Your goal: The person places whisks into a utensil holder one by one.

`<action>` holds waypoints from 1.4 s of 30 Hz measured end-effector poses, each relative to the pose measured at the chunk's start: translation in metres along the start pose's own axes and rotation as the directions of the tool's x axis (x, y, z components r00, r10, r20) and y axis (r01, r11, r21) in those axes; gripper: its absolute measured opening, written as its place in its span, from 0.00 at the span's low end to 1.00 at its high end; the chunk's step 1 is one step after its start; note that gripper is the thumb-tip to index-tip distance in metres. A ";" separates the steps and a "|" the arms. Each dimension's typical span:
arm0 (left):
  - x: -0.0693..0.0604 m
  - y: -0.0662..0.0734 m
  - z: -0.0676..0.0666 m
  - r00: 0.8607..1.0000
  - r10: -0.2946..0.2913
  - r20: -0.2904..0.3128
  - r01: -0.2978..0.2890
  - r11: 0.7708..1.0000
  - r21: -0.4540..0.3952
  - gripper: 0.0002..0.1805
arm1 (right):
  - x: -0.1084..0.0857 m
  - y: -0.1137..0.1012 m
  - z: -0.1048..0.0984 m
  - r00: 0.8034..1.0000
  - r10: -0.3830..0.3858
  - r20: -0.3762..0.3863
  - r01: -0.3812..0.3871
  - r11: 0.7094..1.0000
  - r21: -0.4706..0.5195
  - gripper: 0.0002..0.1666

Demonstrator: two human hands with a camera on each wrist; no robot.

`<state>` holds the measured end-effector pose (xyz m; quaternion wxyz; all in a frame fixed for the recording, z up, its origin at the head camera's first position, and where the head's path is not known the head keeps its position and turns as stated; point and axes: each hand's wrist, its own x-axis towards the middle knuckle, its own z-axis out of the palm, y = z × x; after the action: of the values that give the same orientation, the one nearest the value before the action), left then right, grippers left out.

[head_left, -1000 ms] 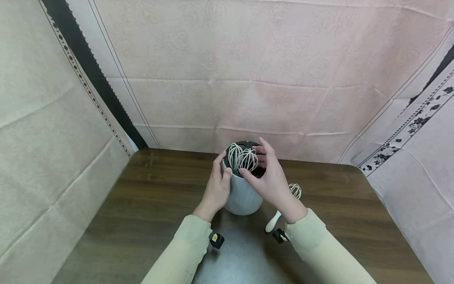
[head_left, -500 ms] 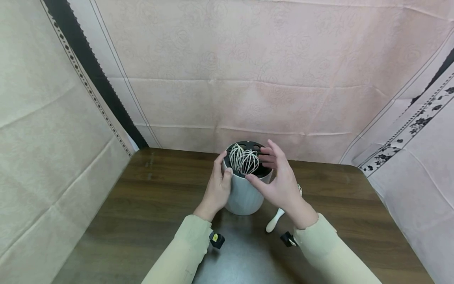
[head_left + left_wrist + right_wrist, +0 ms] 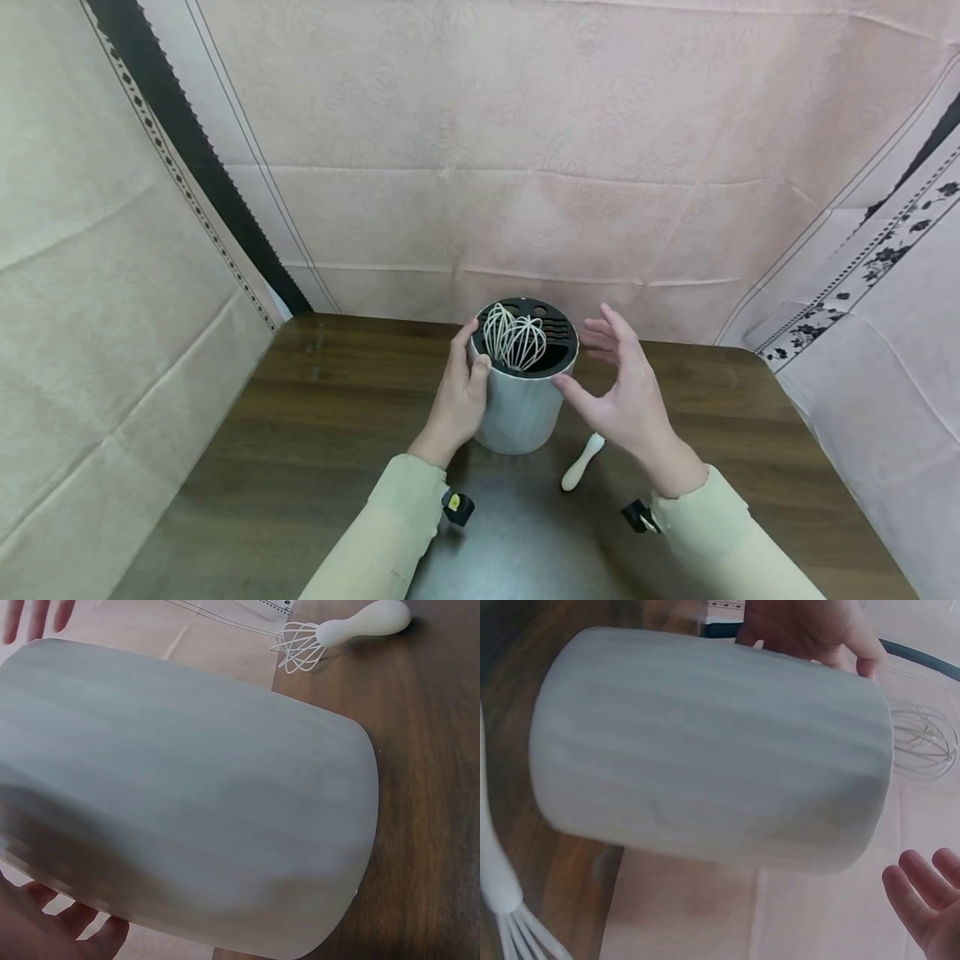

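Observation:
A light grey ribbed holder with a black slotted lid stands on the table; two white wire whisk heads stick up from its left side. My left hand grips the holder's left rim, thumb on the near side. To the right of the holder my right hand is held with fingers spread and nothing in it. Below that hand lies another whisk, its white handle showing and its head hidden in the head view; the left wrist view shows this whisk whole.
The brown wooden table ends at a pale pink patterned cloth hanging behind it. Further cloths hang at the left and right, close to the table's sides.
My right hand has moved away from above the lid to the right of the holder, uncovering the slots and now covering the lying whisk's head. My left hand and the holder have stayed put.

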<state>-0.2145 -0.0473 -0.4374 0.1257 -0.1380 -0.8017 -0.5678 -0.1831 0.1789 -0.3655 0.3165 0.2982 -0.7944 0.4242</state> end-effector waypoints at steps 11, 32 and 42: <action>0.000 -0.001 -0.001 1.000 -0.004 0.007 0.004 1.000 -0.007 0.29 | -0.030 0.021 -0.023 0.944 0.325 -0.059 -0.330 0.933 -0.146 0.37; 0.000 0.000 -0.001 1.000 0.001 0.012 -0.001 1.000 -0.009 0.30 | -0.070 0.061 -0.029 0.569 0.804 0.173 -0.647 0.567 -0.510 0.53; 0.000 0.001 -0.003 1.000 0.007 0.018 -0.007 1.000 -0.011 0.31 | -0.083 0.079 -0.022 0.526 0.822 0.218 -0.625 0.547 -0.557 0.40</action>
<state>-0.2142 -0.0496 -0.4360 0.1198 -0.1466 -0.7992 -0.5704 -0.1841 0.2517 -0.4567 -0.0363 -0.0534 -0.9641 0.2577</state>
